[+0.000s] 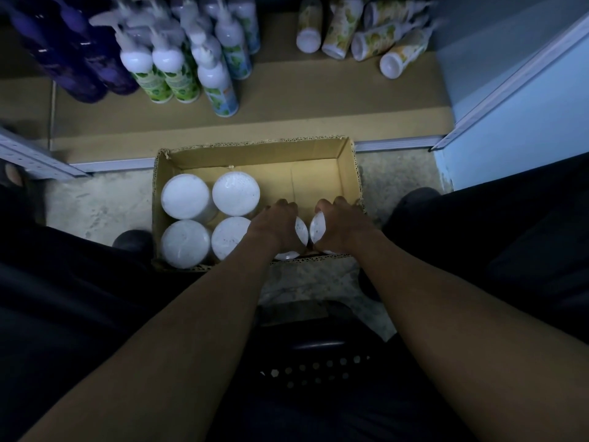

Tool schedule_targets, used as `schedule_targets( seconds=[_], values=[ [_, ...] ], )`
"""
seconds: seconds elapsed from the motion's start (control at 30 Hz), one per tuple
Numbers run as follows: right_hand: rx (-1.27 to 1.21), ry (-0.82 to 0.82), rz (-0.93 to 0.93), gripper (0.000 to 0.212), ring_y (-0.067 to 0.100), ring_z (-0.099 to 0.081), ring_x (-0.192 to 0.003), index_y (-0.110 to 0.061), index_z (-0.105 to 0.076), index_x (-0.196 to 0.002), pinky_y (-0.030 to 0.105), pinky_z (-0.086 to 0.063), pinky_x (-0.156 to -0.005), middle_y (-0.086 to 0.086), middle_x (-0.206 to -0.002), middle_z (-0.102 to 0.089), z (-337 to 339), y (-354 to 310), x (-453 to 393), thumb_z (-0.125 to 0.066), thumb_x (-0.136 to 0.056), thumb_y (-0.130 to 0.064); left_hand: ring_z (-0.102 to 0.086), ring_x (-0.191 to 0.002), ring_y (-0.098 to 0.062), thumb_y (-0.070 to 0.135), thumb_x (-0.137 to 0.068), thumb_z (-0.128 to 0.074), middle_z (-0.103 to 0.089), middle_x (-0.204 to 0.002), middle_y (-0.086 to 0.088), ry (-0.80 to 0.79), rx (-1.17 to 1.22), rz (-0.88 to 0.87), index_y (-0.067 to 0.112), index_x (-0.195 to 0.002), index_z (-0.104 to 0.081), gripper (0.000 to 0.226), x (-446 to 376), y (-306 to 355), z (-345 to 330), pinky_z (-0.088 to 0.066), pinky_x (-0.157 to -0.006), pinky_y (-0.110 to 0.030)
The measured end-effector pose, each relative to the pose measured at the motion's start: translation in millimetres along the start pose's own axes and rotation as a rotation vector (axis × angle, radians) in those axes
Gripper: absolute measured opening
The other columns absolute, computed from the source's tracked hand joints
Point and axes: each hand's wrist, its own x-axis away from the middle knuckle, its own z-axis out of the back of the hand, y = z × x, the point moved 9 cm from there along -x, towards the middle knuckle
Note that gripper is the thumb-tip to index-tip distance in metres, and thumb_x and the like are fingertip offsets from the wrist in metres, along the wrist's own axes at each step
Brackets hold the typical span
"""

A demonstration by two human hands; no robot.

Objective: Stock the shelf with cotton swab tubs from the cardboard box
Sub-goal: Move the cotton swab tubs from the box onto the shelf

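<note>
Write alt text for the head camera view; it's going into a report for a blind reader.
Seen from above, a person's left hand and right hand each grip a white tub inside an open cardboard box on the floor, with four more white tubs standing at the box's left. Beyond the box, pump bottles stand on a low shelf lined with cardboard.

We are seeing white lids on the tubs [185,196], a plain brown cardboard box [255,148], green-leaf-patterned white bottles [159,74], dark purple bottles [79,59] and yellow-printed bottles [341,27].
</note>
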Motion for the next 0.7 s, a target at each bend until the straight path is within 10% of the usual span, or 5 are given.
schedule_targets(
  seconds=[0.7],
  values=[
    [0.084, -0.014, -0.01, 0.071, 0.04, -0.044, -0.127, -0.019, -0.035, -0.146, 0.044, -0.042, -0.106, 0.016, -0.143, -0.034, -4, 0, -5, -0.067, -0.086, -0.041, -0.055, -0.11, -0.029, 0.055, -0.073, -0.068, -0.052, -0.126, -0.012, -0.096, -0.08, -0.045, 0.009, -0.123, -0.049, 0.071, -9, 3, 4, -0.045, -0.1, -0.04]
  ],
)
